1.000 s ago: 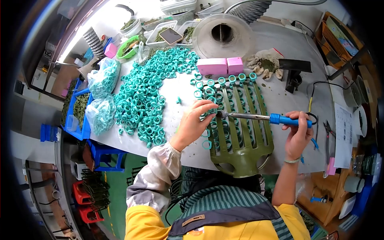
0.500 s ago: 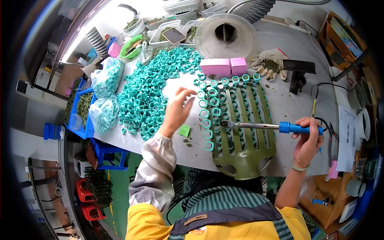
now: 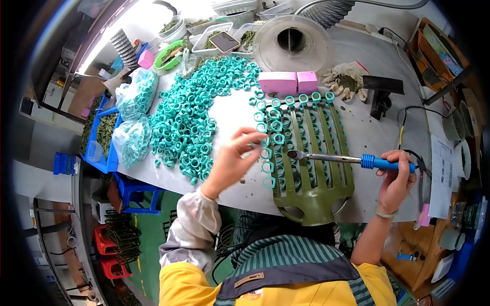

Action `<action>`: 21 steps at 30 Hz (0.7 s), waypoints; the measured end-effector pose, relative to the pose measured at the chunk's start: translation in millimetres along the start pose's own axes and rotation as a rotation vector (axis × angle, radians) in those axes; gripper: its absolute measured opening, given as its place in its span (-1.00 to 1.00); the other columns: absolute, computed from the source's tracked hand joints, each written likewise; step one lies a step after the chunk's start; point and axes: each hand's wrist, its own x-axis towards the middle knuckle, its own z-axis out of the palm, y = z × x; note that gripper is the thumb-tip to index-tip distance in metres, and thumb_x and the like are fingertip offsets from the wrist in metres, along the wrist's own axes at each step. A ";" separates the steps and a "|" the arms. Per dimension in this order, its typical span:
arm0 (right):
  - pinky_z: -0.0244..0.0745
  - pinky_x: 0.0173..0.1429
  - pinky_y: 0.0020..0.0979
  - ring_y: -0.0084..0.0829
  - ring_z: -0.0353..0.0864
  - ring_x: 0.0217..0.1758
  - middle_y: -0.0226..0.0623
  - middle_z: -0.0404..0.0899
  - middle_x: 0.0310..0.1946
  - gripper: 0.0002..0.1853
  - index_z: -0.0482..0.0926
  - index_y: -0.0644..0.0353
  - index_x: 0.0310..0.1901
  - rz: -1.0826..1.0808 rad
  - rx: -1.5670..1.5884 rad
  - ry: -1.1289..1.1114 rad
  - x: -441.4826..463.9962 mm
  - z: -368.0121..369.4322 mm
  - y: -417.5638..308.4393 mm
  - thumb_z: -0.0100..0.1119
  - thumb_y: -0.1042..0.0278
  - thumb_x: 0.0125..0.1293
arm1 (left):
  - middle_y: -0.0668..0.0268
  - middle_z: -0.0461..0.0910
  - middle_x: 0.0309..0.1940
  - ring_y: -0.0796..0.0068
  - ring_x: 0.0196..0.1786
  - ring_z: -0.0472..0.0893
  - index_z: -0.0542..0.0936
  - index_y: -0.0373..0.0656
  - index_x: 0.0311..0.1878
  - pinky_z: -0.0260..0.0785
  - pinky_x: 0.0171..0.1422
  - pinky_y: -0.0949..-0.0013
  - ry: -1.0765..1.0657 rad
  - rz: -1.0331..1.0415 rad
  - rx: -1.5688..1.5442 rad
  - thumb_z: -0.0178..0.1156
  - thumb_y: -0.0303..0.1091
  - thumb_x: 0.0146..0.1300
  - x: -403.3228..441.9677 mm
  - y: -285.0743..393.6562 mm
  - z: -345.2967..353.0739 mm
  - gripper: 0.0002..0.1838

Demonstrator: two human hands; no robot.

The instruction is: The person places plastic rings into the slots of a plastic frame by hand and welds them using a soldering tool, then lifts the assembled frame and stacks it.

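Iron [image 3: 334, 158] pointing toward the left hand [image 3: 232, 159]
Right hand [image 3: 396, 176] grips its handle, shaft crosswise above the rack [image 3: 311, 204]; left hand, nearer the rack's left-edge rings [image 3: 268, 162], has curled fingers, contents unclear.

Both hands out front, well apart; R grips, L reaches inward.

L hand [image 3: 232, 160]: fingers [image 3: 249, 136] bent, pointing twd R hand [image 3: 395, 178], thumb just below them; a bit blurred, can't tell if tips meet. L forearm [image 3: 189, 224] sleeved, slanting fwd & inward to wrist. R hand slightly nearer the body than L, fingers curled in firm grip, thumb side twd L. R forearm [image 3: 371, 234] bare, slanting fwd & outward.
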 end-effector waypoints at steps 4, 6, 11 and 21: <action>0.45 -0.55 -0.53 -0.42 0.64 -0.33 -0.22 0.62 -0.38 -0.73 0.58 0.29 -0.38 -0.004 0.031 -0.012 -2.8 1.0 7.9 0.07 0.30 0.43 | 0.24 0.64 -0.06 0.19 0.05 0.57 0.66 -0.17 -0.01 0.42 0.17 0.24 0.043 0.304 0.447 0.33 -0.60 0.09 -2.7 5.0 32.7 -0.65; 0.46 -0.55 -0.52 -0.42 0.64 -0.33 -0.21 0.63 -0.38 -0.73 0.58 0.30 -0.37 0.002 0.057 -0.009 -4.5 4.5 11.9 0.07 0.31 0.43 | 0.26 0.65 -0.05 0.18 0.04 0.56 0.66 -0.16 -0.02 0.43 0.15 0.24 0.023 0.304 0.472 0.35 -0.56 0.09 0.0 -2.2 38.4 -0.66; 0.45 -0.56 -0.55 -0.44 0.62 -0.41 -0.19 0.62 -0.40 -0.73 0.59 0.32 -0.38 -0.014 0.056 -0.045 -6.8 13.3 14.8 0.05 0.34 0.43 | 0.27 0.65 -0.05 0.20 0.03 0.56 0.66 -0.16 -0.01 0.43 0.15 0.24 -0.041 0.317 0.508 0.34 -0.56 0.10 5.8 -3.6 41.6 -0.66; 0.36 -0.61 -0.58 -0.48 0.60 -0.39 -0.28 0.59 -0.45 -0.72 0.56 0.23 -0.45 0.021 0.028 0.005 -0.9 -4.5 -4.9 0.08 0.28 0.38 | 0.18 0.59 -0.14 0.31 -0.05 0.60 0.61 -0.23 -0.11 0.46 0.02 0.32 0.142 0.087 0.368 0.25 -0.53 0.24 24.5 -22.5 -8.9 -0.84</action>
